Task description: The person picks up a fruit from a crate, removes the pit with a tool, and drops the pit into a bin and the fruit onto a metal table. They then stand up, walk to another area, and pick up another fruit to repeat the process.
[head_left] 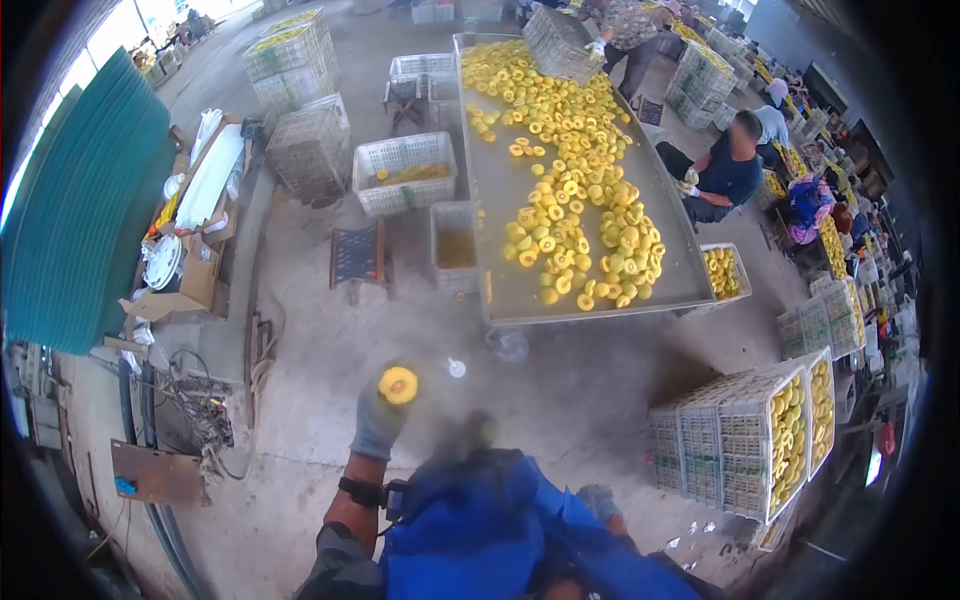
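Observation:
My left hand (376,425), in a grey glove, is raised in front of me with its fingers closed on a halved yellow peach (398,385). The cut face and the hollow at its centre face the camera. My right hand (600,502), also gloved, is low beside my blue apron (460,550); its fingers are mostly hidden, so I cannot tell what it holds. A blurred dark shape (465,435) shows just above the apron. Ahead stands a metal table (590,312) bearing a large heap of halved yellow peaches (625,240).
Stacked crates (700,440) of peaches stand at right. A co-worker (730,165) sits by the table's right side, and another person (635,30) tips a crate (562,45) at its far end. White crates (365,180) and a low stool (357,255) stand left of the table.

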Tool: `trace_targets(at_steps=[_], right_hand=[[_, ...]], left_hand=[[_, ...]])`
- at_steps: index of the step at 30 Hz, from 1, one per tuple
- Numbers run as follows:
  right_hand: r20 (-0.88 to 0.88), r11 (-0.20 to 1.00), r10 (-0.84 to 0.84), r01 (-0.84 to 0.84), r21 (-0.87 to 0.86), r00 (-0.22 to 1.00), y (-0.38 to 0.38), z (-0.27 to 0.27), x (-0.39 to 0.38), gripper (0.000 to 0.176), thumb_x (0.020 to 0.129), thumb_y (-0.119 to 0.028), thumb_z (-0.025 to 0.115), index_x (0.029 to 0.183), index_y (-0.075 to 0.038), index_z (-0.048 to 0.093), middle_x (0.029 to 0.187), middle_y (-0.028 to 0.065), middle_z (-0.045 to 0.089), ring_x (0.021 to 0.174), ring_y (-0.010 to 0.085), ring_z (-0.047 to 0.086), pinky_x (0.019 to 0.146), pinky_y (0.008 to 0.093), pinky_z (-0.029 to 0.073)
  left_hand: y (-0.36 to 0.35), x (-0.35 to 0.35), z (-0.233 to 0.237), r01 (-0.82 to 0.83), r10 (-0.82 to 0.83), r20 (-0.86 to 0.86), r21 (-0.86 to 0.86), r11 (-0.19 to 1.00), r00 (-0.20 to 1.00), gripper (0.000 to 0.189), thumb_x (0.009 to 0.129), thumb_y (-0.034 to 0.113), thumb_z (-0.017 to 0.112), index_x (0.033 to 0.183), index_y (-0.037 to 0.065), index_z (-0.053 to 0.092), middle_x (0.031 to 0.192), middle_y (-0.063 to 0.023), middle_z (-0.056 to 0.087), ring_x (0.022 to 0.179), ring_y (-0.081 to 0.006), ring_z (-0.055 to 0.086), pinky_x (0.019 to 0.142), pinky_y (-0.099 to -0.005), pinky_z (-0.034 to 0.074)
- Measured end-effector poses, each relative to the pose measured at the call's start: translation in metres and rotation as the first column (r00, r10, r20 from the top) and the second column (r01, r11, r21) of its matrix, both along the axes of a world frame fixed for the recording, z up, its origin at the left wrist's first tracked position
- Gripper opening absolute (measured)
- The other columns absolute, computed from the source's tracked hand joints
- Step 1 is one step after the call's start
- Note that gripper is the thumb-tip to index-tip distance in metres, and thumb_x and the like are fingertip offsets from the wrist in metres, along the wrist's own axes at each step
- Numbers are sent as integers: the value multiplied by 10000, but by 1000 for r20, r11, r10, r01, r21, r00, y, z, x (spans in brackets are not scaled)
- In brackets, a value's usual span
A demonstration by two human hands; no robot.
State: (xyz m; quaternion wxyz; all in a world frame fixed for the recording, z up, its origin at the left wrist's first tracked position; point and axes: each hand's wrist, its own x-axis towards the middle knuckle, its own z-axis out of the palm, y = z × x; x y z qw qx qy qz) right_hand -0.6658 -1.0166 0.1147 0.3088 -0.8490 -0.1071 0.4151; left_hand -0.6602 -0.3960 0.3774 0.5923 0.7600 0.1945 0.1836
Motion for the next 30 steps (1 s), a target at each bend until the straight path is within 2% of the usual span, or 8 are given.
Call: trace_targets(at_steps=[3,6,12,16,21,24,28,30], right_hand=[[7,923,-196,182,340,981,-18,-105,44,295,976,-254,518,1205,-119,645,1178,114,691,984,323,687,818,490,567],[-318,678,-616,690,252,721,91,9,115,310,969,-213,542,1201,-24,626,1153,178,687,943,339,699,796,466,583],[-525,506,-701,855,110,483,146,20,126,313,963,-183,569,1184,32,619,1100,203,698,909,344,716,765,465,602],[-537,543,-702,839,22,468,156,-6,107,298,960,-184,579,1172,20,624,1071,190,707,896,342,722,744,478,607],[-575,518,-714,854,-50,399,160,-28,89,264,955,-184,584,1134,4,632,1063,189,703,898,355,722,735,486,603],[-582,440,-737,898,-28,343,184,-14,94,253,957,-178,574,1129,1,625,1052,184,692,846,347,713,702,482,590],[-427,499,-791,866,-36,439,224,-10,109,264,940,-206,580,1127,-26,619,1080,155,667,842,319,660,703,452,557],[-347,734,-645,679,-33,680,237,-20,118,332,883,-244,646,1166,-73,615,1164,114,636,1005,289,604,809,427,535]], left_hand=[[-11,-15,30,-71,69,-56,-39,997,996,384,1009,268,462,1253,-3,582,1216,-158,651,1111,-308,663,923,-456,592],[-13,-31,35,-129,225,49,-694,708,973,398,1012,290,468,1232,-14,602,1222,-175,644,1150,-338,639,967,-488,564],[13,-59,25,-121,410,23,-939,321,912,504,1052,469,423,1209,40,634,1192,-137,650,1154,-337,618,975,-488,532],[21,-51,19,-136,446,13,-944,300,895,494,1048,471,436,1207,49,637,1175,-127,652,1144,-321,615,958,-485,536],[46,-41,11,-203,470,-7,-908,368,883,386,1037,342,517,1179,-3,617,1163,-147,652,1123,-300,633,960,-465,563],[63,-32,-5,-440,434,-75,-108,891,898,401,968,289,473,1161,-7,662,1136,-159,686,1051,-312,675,895,-460,595],[124,-29,-50,-431,424,-124,-35,902,897,457,973,326,432,1173,-18,657,1153,-157,689,1083,-308,663,936,-482,566],[164,-25,-80,-383,378,-145,-5,924,914,480,978,346,410,1178,-13,657,1157,-160,689,1093,-309,654,956,-491,551]])
